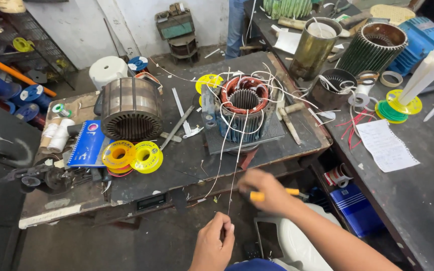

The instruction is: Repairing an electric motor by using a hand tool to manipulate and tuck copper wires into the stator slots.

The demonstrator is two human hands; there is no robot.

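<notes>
From the head view I see my left hand (pixel 213 245) low in the frame, its fingers (pixel 225 232) pinched shut on a thin white wire (pixel 235 160) that runs straight up from them to the wound stator (pixel 243 108) on the dark bench (pixel 187 160). My right hand (pixel 266 190) sits just above and to the right of those fingers, blurred, closed around a tool with a yellow-orange handle (pixel 277 193); I cannot tell what its tip looks like. The stator stands well beyond both hands, its copper coils showing in a ring, with several loose white leads spilling out of it toward the fingers. Far to the left of my fingers lie two yellow tape rolls (pixel 132 155) touching each other, beside a blue notebook (pixel 87 143), and behind them a bare steel stator core (pixel 131 109). To the right of my right hand, a sheet of paper (pixel 385 145) lies on a second bench (pixel 418 195).
</notes>
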